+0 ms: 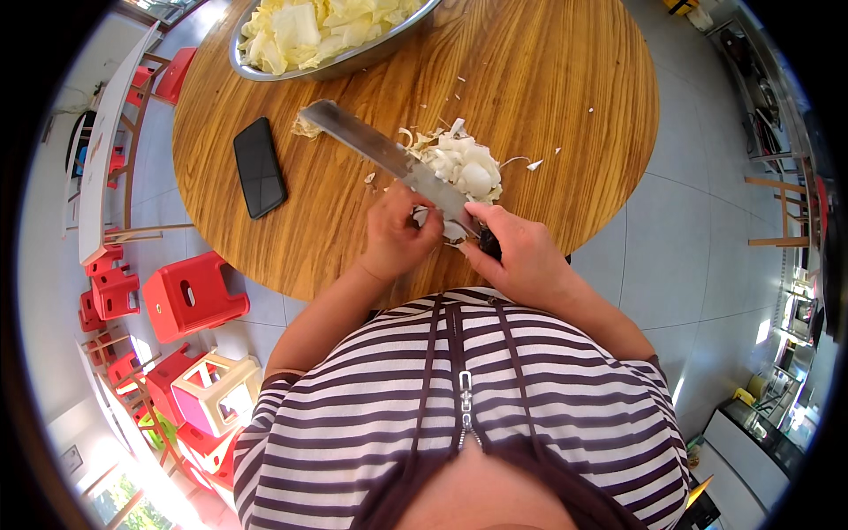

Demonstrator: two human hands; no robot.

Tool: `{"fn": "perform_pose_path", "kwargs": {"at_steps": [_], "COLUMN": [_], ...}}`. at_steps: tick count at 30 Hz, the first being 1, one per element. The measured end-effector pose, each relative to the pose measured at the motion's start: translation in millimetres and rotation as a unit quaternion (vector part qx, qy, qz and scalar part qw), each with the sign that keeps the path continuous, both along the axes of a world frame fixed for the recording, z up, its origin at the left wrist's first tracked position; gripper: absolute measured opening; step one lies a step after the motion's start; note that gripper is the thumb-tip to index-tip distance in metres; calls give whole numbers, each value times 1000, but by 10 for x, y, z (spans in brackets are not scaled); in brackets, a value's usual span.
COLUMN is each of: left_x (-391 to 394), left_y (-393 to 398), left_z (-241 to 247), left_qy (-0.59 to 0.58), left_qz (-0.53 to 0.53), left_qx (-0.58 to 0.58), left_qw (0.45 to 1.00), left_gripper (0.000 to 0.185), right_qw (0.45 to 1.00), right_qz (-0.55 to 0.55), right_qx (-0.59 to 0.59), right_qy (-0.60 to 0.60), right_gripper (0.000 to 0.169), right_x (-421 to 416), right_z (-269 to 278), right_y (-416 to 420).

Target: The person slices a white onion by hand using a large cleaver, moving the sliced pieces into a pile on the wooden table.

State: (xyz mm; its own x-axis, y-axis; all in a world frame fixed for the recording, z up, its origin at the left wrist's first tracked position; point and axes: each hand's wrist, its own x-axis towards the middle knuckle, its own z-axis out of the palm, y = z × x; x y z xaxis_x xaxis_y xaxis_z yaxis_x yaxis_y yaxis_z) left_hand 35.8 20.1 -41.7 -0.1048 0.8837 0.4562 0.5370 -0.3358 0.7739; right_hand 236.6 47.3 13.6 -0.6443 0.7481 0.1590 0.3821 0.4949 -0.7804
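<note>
My right hand [523, 248] grips a knife by its dark handle [489, 244], thumb against the base of the blade. The long, broad knife blade [391, 156] slants up and left above the table. Close below the blade, my left hand [401, 232] is curled, with a white garlic piece [421, 215] at its thumb and fingertips; whether it is clove or skin is hard to tell. Just beyond the blade lies a pile of garlic cloves and skins [467, 165], partly hidden by it. Dry garlic peel [306, 126] shows by the knife's tip.
A metal basin [358, 58] of cut cabbage leaves [295, 30] stands at the far side of the round wooden table [550, 66]. A black phone [260, 169] lies to the left. Garlic scraps [534, 165] dot the wood. Red plastic stools [189, 295] stand on the floor at left.
</note>
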Motion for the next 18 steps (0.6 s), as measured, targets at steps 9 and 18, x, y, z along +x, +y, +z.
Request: {"fn": "perform_pose_path", "kwargs": {"at_steps": [9, 18], "left_x": [-82, -169], "left_y": [112, 90], "left_z": [-175, -219], "left_qy": [-371, -286], "left_qz": [28, 85], "left_qx": [-25, -67], "left_qw": [928, 952], "left_gripper": [23, 17], "right_qw": [1000, 999], "right_qz": [10, 36], "right_qx": [-8, -3], "right_qy": [-7, -20], "right_gripper": [41, 43], "right_x": [5, 10], "right_z": [19, 24], "right_y": [-21, -33]}}
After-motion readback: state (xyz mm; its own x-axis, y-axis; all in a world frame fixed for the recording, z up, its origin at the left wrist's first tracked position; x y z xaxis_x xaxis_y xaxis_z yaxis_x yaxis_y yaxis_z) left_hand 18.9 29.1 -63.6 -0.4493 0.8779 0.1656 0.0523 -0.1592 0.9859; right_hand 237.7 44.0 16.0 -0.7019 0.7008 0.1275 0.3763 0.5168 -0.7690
